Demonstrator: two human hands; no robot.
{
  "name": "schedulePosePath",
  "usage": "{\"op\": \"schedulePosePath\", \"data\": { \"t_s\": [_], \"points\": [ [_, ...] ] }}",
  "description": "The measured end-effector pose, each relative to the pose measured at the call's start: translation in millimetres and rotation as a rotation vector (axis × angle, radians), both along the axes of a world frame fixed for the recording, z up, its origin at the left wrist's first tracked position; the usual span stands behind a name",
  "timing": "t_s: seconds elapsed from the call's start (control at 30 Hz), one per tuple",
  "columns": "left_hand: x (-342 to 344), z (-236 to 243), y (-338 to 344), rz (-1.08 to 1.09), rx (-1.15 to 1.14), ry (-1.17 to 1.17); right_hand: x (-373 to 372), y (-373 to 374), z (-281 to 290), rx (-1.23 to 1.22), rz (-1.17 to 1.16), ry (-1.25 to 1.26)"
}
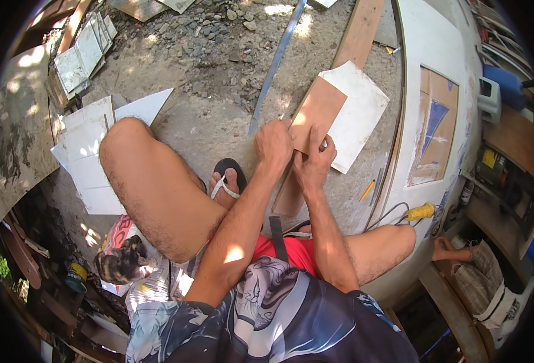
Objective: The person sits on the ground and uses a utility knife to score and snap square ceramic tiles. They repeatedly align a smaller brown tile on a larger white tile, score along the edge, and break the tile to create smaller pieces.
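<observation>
A flat brown wooden board lies at a slant in front of me. It overlaps a white angular panel, and a long wooden plank runs beneath them. My right hand grips the near end of the brown board, with fingers spread over its face and the thumb low at its edge. Against the board's left edge, my left hand is closed; what its fingers hold, if anything, is hidden. Right of my hands, a yellow pencil lies on the concrete beside a thin grey strip.
A long bluish straight strip lies left of the board. White panel pieces rest by my left knee, near a cat. At right are a white door, a yellow corded tool and another person's leg.
</observation>
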State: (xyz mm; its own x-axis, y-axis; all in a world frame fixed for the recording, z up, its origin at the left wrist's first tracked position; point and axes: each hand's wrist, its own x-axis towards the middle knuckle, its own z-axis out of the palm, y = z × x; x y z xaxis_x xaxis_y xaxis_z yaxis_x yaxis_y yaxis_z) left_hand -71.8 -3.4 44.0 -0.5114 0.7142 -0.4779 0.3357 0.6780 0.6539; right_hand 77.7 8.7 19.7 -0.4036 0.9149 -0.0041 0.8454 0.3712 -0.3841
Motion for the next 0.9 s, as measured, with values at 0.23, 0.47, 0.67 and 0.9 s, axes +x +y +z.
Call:
{"op": "schedulePosePath", "data": {
  "t_s": [0.23, 0.47, 0.67, 0.9],
  "points": [
    [-13.9, 6.8, 16.6, -0.076, -0.077, -0.038, 4.6, -2.0, -2.2, -0.031, -0.019, -0.006],
    [-35.0, -6.0, 66.3, -0.209, -0.003, -0.019, 5.7, -0.6, 0.8, -0.037, 0.017, 0.006],
    [-37.1, -14.3, 73.7, -0.316, 0.01, 0.114, 16.6, 9.0, 4.5, -0.045, 0.122, -0.012],
    [-50.5, -3.1, 93.8, -0.543, -0.068, 0.1, 21.7, 13.1, -5.2, -0.001, 0.156, 0.021]
  ]
}}
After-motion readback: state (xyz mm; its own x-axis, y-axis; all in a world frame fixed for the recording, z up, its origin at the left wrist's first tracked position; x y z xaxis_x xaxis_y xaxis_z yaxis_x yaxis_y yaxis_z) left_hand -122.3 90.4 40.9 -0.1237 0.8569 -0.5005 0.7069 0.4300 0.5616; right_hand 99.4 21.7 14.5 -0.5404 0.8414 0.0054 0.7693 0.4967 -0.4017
